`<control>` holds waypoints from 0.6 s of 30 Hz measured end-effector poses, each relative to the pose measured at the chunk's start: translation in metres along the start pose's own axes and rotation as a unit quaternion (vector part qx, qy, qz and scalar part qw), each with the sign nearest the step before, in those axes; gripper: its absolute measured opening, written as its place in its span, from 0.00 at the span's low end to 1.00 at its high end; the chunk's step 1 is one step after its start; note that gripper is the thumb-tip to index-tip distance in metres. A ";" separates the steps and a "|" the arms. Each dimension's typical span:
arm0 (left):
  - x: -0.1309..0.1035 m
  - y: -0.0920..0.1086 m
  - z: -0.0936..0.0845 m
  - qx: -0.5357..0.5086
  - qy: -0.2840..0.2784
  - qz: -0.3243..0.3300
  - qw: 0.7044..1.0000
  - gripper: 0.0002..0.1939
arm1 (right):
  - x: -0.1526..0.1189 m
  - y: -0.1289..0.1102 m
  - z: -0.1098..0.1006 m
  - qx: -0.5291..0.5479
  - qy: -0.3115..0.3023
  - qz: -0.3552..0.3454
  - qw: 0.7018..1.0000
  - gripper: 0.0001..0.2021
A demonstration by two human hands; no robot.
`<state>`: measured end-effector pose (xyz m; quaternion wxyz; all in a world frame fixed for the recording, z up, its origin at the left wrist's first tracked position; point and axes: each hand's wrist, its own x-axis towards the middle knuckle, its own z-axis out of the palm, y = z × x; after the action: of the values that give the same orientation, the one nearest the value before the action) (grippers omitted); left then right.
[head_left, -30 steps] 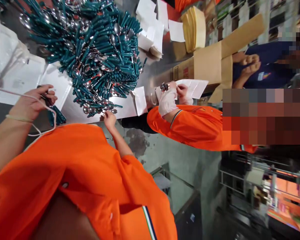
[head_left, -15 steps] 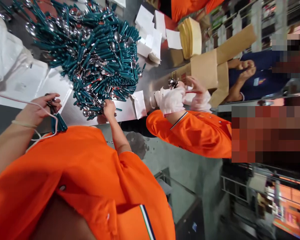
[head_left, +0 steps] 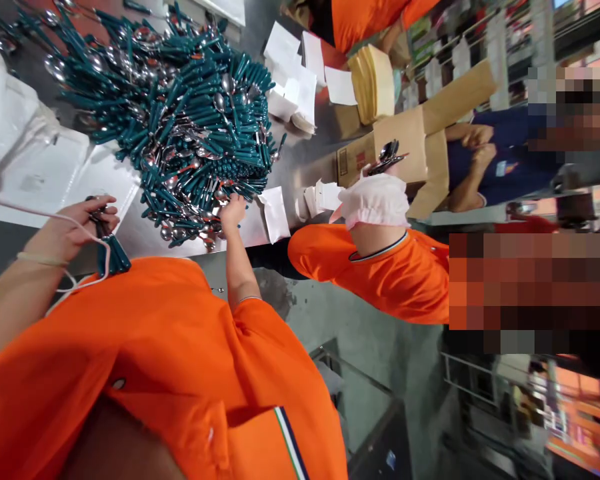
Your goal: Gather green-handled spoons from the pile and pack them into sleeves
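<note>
A big heap of teal-handled spoons and other cutlery (head_left: 195, 127) lies on the metal table. At the left, away from the heap, my left hand (head_left: 83, 225) is closed around a bunch of teal-handled cutlery (head_left: 113, 256), the handles hanging down and the metal ends in the fingers. My right hand (head_left: 233, 212) is at the heap's near right edge, its fingers curled in against the handles there. Whatever its fingertips pinch is hidden. Loose spoons (head_left: 180, 233) lie just left of that hand.
White packets (head_left: 40, 157) are stacked at the left. White card boxes (head_left: 290, 80) and a folded white sheet (head_left: 276, 215) lie right of the heap. At right, a co-worker's gloved hand (head_left: 377, 200) holds dark-looking spoons near an open cardboard box (head_left: 400, 143). A cord (head_left: 35, 208) crosses my left wrist.
My right hand has shifted slightly right and up along the heap's edge. My left hand keeps its bunch. The co-worker's gloved hand has lifted spoons toward the cardboard box.
</note>
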<state>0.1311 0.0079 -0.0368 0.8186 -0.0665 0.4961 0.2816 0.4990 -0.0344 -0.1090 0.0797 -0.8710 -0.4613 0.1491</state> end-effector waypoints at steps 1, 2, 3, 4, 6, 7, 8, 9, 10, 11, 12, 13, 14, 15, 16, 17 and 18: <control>0.001 0.000 0.000 0.005 0.004 0.002 1.000 0.19 | 0.006 0.006 -0.003 -0.023 0.001 0.000 1.000 0.19; 0.001 -0.001 0.002 0.010 0.013 0.008 1.000 0.19 | 0.011 0.011 -0.006 -0.046 -0.002 -0.004 0.999 0.18; 0.000 -0.001 0.004 0.013 0.023 0.017 1.000 0.19 | 0.016 0.015 -0.008 -0.067 -0.010 -0.013 0.998 0.18; -0.001 -0.002 0.007 0.011 0.028 0.022 0.999 0.18 | 0.020 0.019 -0.009 -0.082 -0.019 -0.025 0.996 0.17; -0.004 -0.004 0.012 0.007 0.043 0.034 0.998 0.17 | 0.023 0.026 -0.012 -0.090 -0.032 -0.050 0.994 0.16; -0.006 -0.004 0.014 0.009 0.049 0.038 0.998 0.17 | 0.023 0.029 -0.013 -0.091 -0.036 -0.058 0.994 0.15; -0.007 -0.005 0.015 0.014 0.052 0.040 0.998 0.17 | 0.022 0.033 -0.015 -0.091 -0.038 -0.065 0.993 0.15; -0.009 -0.005 0.016 0.022 0.051 0.041 0.998 0.17 | 0.018 0.036 -0.017 -0.087 -0.040 -0.066 0.993 0.15; -0.010 -0.005 0.016 0.031 0.046 0.043 0.998 0.17 | 0.014 0.040 -0.020 -0.077 -0.039 -0.064 0.994 0.15; -0.011 -0.005 0.016 0.039 0.041 0.047 0.997 0.17 | 0.009 0.045 -0.023 -0.058 -0.039 -0.060 0.996 0.15; -0.013 -0.005 0.017 0.044 0.041 0.054 0.997 0.17 | 0.003 0.049 -0.026 -0.030 -0.041 -0.057 0.997 0.14; -0.015 -0.005 0.019 0.046 0.044 0.061 0.996 0.17 | -0.003 0.054 -0.028 0.007 -0.046 -0.056 0.997 0.14; -0.017 -0.005 0.021 0.046 0.051 0.065 0.995 0.17 | -0.009 0.059 -0.031 0.048 -0.054 -0.057 0.996 0.13; -0.019 -0.006 0.024 0.047 0.060 0.067 0.995 0.17 | -0.015 0.063 -0.032 0.085 -0.063 -0.058 0.993 0.12; -0.022 -0.006 0.028 0.050 0.068 0.065 0.994 0.17 | -0.021 0.066 -0.032 0.113 -0.072 -0.060 0.989 0.11; -0.024 -0.007 0.032 0.057 0.076 0.062 0.994 0.17 | -0.027 0.068 -0.032 0.135 -0.081 -0.060 0.986 0.10; -0.026 -0.008 0.036 0.064 0.081 0.059 0.993 0.17 | -0.034 0.069 -0.030 0.149 -0.089 -0.055 0.983 0.09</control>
<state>0.1539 0.0054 0.0015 0.7604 -0.0075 0.5807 0.2907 0.5450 -0.1013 -0.0940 0.1750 -0.8058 -0.4865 0.2887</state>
